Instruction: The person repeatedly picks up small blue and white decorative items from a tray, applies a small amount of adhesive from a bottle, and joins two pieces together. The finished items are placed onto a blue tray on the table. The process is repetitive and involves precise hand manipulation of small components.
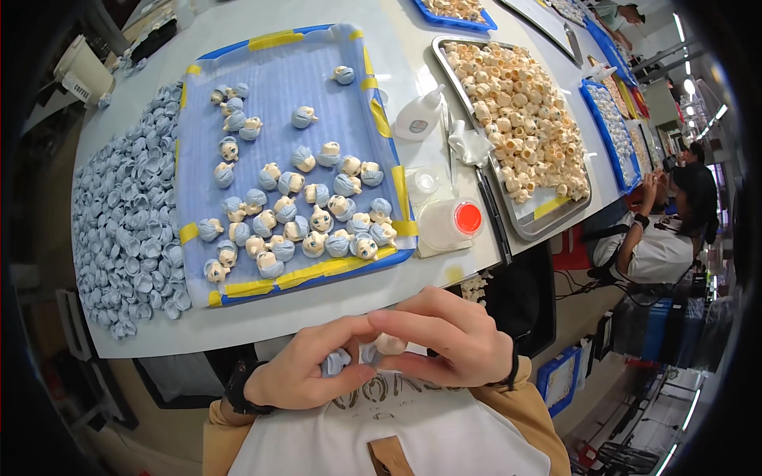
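Close to my chest, at the table's near edge, both hands are closed and nearly touching. My left hand [305, 365] grips a pale blue hair piece [336, 362] between its fingers and thumb. In the fingers of my right hand [460, 337] is a cream doll head [390, 344], partly covered by them. A bit of blue shows beside that head; I cannot tell which part it belongs to. Beyond my hands lies a blue-lined tray [262, 71] edged with yellow tape, bearing several doll heads [320, 220] with blue hair pieces on.
Left of the tray spreads a heap of blue hair pieces [135, 230]. A metal tray [533, 230] of cream heads stands right, with a white squeeze bottle [419, 115], a red-lidded container [464, 218] and black tweezers [494, 214] beside it. Another person [659, 230] sits far right.
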The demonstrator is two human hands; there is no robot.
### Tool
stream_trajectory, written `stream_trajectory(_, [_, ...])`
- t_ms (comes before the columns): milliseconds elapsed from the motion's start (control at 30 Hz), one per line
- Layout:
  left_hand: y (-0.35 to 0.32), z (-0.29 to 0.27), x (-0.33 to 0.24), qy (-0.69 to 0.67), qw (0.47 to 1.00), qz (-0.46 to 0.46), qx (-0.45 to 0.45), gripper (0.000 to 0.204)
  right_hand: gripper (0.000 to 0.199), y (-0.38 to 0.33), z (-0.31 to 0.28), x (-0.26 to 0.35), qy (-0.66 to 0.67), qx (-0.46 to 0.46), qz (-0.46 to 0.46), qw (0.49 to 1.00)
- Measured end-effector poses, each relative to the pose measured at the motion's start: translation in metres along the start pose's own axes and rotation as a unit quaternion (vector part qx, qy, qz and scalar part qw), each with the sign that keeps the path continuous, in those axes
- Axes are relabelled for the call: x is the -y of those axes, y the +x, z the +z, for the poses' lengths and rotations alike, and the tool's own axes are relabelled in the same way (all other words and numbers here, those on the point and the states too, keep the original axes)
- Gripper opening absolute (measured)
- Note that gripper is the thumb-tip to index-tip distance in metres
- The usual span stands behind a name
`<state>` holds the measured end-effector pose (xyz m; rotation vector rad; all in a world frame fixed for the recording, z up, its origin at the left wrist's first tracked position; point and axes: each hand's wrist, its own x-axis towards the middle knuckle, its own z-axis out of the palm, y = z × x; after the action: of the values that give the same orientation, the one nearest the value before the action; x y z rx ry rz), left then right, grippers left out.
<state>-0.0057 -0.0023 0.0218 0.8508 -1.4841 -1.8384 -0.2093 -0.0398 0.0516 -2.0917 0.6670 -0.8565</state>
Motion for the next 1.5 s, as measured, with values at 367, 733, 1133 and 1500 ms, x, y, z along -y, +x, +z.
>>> stream_trajectory(367, [-0.002, -0.006, 0.003, -0.007, 0.999, -0.035, 0.0, 0.042, 0.032, -0.003, 0.003, -0.011, -0.059, -0.003, -0.02, 0.998])
stream_trajectory(733, [-0.005, -0.002, 0.011, -0.101, 0.982, 0.025, -0.156, 0.038, 0.023, -0.011, -0.061, -0.024, -0.121, -0.262, 0.179, 0.94])
stream_trajectory(1133, [-0.005, 0.0, 0.008, -0.086, 0.975, -0.01, -0.203, 0.037, 0.021, 0.005, -0.06, -0.034, -0.26, -0.153, 0.166, 0.939])
stream_trajectory(1500, [-0.002, 0.003, 0.013, -0.144, 0.961, 0.033, -0.233, 0.033, 0.026, -0.006, -0.053, -0.029, -0.273, -0.195, 0.149, 0.93])
